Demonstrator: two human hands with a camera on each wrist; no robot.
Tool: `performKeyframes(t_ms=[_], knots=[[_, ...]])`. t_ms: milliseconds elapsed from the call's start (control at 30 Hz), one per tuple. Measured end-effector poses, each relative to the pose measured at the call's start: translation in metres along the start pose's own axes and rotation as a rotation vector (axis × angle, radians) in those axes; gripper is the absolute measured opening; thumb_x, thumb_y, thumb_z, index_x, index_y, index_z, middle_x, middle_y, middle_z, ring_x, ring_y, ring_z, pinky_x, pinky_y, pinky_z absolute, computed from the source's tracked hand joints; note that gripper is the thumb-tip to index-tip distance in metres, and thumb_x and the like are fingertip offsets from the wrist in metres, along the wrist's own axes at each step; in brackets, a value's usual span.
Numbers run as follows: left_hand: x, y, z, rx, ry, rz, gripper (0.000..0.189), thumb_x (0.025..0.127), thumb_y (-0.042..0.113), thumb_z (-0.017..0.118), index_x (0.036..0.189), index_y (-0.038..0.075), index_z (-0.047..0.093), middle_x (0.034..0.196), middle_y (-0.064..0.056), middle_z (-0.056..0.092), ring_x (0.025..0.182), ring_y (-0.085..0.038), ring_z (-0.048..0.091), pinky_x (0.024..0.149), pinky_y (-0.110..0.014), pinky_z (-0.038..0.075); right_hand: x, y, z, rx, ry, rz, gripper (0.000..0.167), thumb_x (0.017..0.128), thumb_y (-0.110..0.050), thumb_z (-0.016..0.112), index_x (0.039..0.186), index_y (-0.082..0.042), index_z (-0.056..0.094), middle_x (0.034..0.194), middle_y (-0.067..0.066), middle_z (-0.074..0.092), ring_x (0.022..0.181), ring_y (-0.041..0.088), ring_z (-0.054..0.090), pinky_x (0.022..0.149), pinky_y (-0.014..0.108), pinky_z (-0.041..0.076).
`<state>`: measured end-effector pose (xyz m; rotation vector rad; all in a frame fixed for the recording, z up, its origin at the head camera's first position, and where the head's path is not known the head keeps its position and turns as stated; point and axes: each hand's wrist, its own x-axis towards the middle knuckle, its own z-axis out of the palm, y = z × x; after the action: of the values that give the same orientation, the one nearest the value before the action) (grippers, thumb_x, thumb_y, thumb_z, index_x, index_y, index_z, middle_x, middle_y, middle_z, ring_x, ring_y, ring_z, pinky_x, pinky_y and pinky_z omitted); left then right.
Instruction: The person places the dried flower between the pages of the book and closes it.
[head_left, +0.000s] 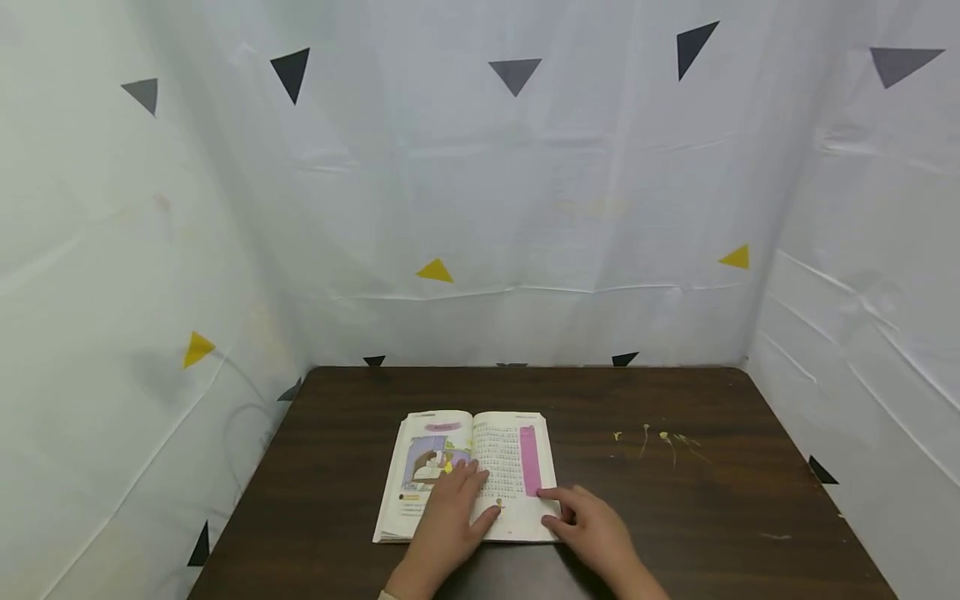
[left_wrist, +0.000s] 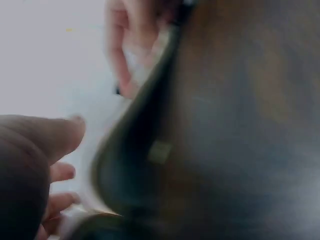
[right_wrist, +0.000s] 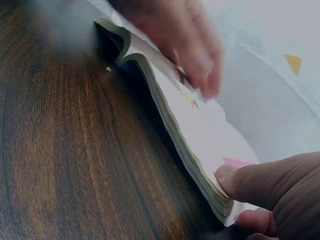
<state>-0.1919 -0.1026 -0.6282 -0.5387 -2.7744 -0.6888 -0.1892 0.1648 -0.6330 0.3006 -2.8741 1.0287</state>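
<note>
An open book (head_left: 504, 518) with printed text, a coloured picture on its left page and a pink panel on its right page lies on the dark wooden table. My left hand (head_left: 450, 508) rests across the middle of the book, its fingers extended over the inner part of the left page and the gutter. At the right page's lower outer corner is my right hand (head_left: 592, 529). In the right wrist view, the right thumb (right_wrist: 235, 180) lies on top of the page corner, with curled fingers (right_wrist: 255, 220) at the edge below it. The left wrist view is blurred.
The brown table (head_left: 330, 467) has small yellowish marks (head_left: 666, 437) right of the book. White sheeting (head_left: 525, 192) with black, grey and yellow triangles stands behind the table and along both sides.
</note>
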Motion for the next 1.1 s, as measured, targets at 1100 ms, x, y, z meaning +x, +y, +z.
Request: performKeyframes(t_ms=[1100], knots=[[-0.004,-0.01,0.013,-0.113,-0.034,-0.031,0.072,0.089,0.057,0.083,0.151,0.024,0.064,0.169,-0.01,0.052,0.161,-0.038,0.041,0.128,-0.075,0.021,-0.019,0.016,-0.042,0.29,-0.224,-0.002,0.024,0.099,-0.026,0.082,0.119,-0.016,0.076,0.093,-0.004,0.065,0.073,0.002,0.057,0.065,0.022,0.05]])
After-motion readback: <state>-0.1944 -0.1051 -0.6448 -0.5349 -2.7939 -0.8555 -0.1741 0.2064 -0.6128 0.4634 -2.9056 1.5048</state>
